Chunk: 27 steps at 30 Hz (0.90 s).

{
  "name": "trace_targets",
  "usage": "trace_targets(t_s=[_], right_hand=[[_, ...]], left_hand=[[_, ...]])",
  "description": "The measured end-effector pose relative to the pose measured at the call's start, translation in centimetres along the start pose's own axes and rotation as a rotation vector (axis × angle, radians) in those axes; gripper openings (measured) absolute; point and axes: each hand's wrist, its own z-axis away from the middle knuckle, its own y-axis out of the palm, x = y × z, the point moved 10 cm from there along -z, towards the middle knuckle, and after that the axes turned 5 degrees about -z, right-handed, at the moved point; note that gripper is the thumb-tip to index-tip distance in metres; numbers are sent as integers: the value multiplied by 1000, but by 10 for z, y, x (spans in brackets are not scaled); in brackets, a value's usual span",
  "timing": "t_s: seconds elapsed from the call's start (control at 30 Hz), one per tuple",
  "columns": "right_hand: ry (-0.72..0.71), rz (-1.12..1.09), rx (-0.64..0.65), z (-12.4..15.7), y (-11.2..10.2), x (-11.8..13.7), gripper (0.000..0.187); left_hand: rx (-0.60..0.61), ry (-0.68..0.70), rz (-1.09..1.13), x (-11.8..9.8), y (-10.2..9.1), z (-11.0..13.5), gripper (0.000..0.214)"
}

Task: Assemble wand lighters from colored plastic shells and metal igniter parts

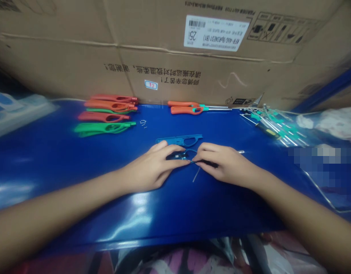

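Grasping the blue casing point(179, 156) between thumb and fingers, your left hand point(152, 167) held it at the middle of the glossy blue table point(175, 213), while your right hand point(229, 161) pinched its front end. Small shiny parts showed inside, partly hidden. Just behind lay a plastic half-shell point(177, 140), long, slim, matte, with an oval loop.

Glossy blue table point(221, 213) beneath coloured handles point(101, 116), orange-handled lighters point(187, 110), blue shell point(175, 140), metal rods point(274, 125).
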Motion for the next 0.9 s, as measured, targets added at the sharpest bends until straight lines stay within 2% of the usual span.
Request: trace_targets(t_s=[0.2, 0.9], right_hand=[[38, 1, -11, 2, -1, -4, 11], [6, 36, -49, 2, -6, 0, 18]], left_hand=[[3, 2, -13, -1, 0, 0, 45], [-1, 17, -88, -3, -1, -1, 44]])
